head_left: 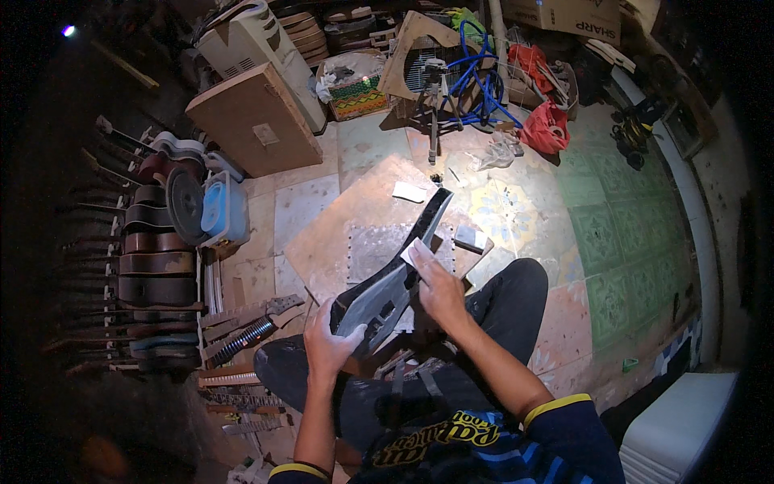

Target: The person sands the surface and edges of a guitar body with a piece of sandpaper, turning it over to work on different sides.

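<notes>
Black-and-grey curved piece [372, 300] held aslant over a brown board [326, 234], left hand [326, 337] closed around its lower end, right hand [439, 284] pinching a small white sheet [409, 252] against its middle, dark block [469, 239] near the board's right corner, guitars [158, 242] in a row at far left.

The guitar body [377, 297] showed a grey face with black cutouts and a black edge, and the pad [410, 253] against it was white. The trousers [520, 302] were charcoal; the navy shirt [568, 436] had yellow sleeve bands, yellow lettering and blue stripes. Green ornamental floor tiles [597, 230] lay beside a pale tile [506, 208] with a yellow-and-blue floral motif. The coiled hose [481, 95] was bright blue, the bag [546, 129] red, and the carton [360, 101] banded in green, yellow and red. Stacked guitars [153, 264] ranged from black to reddish brown.
</notes>
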A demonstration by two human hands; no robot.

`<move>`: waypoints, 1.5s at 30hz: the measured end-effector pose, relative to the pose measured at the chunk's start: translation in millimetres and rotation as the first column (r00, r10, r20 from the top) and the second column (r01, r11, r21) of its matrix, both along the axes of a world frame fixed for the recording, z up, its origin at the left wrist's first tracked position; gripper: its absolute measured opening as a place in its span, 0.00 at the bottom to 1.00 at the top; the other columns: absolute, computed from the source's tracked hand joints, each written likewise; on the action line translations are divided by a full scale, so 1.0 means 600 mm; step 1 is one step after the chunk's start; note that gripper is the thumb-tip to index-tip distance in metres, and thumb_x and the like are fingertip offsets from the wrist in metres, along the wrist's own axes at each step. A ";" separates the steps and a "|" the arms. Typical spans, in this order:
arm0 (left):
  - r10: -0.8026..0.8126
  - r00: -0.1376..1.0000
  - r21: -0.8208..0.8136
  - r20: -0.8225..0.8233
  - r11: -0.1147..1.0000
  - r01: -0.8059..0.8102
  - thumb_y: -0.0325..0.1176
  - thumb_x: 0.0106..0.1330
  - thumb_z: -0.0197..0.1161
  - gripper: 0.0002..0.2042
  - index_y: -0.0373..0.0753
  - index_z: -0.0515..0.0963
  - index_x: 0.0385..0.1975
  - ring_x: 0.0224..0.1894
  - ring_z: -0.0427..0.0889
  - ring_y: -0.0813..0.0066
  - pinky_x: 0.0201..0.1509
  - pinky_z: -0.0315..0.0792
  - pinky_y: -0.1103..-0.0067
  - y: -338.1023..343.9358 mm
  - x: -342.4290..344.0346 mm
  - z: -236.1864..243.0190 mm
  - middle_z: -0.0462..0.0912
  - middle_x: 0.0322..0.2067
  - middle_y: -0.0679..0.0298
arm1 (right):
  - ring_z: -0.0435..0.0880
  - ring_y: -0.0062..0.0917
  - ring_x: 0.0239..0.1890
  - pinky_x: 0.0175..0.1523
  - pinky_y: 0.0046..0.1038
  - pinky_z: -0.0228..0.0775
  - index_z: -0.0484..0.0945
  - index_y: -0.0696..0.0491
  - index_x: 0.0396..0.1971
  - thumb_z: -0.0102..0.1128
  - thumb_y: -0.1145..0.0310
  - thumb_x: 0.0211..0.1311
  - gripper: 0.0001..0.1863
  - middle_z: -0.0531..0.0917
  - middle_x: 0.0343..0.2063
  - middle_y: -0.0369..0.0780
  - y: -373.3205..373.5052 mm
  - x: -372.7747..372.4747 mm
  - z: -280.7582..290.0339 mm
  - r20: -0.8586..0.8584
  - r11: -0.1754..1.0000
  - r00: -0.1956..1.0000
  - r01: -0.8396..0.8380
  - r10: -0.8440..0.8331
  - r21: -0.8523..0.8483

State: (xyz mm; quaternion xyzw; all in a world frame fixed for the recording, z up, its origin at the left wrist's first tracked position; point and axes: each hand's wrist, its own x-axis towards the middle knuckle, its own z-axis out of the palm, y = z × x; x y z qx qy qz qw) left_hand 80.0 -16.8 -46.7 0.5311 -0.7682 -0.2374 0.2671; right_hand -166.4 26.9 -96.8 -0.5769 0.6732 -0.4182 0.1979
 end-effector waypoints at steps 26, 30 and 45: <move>-0.010 1.000 -0.034 -0.029 0.999 0.009 0.36 0.45 0.80 0.34 0.33 0.77 0.56 0.47 0.85 0.47 0.53 0.79 0.65 0.018 -0.005 -0.001 0.84 0.47 0.45 | 0.84 0.44 0.52 0.50 0.38 0.84 0.63 0.37 0.73 0.50 0.83 0.54 0.44 0.69 0.71 0.37 -0.007 -0.054 -0.015 -0.211 0.989 0.967 -0.147 0.142 -0.007; 0.001 1.000 -0.035 -0.030 0.999 -0.003 0.36 0.44 0.80 0.35 0.33 0.77 0.56 0.48 0.86 0.48 0.53 0.79 0.66 0.013 -0.006 -0.003 0.84 0.47 0.45 | 0.84 0.46 0.49 0.49 0.38 0.83 0.63 0.38 0.73 0.51 0.81 0.55 0.42 0.71 0.68 0.40 0.007 0.006 -0.018 -0.103 0.986 0.986 -0.139 0.129 -0.093; -0.020 1.000 -0.039 -0.013 0.999 0.020 0.35 0.44 0.80 0.34 0.32 0.77 0.55 0.48 0.85 0.47 0.54 0.78 0.66 0.007 -0.008 -0.001 0.85 0.46 0.45 | 0.86 0.43 0.48 0.48 0.40 0.82 0.69 0.43 0.69 0.55 0.79 0.54 0.38 0.77 0.62 0.45 -0.021 -0.058 -0.089 -0.350 0.997 0.936 -0.012 0.039 0.079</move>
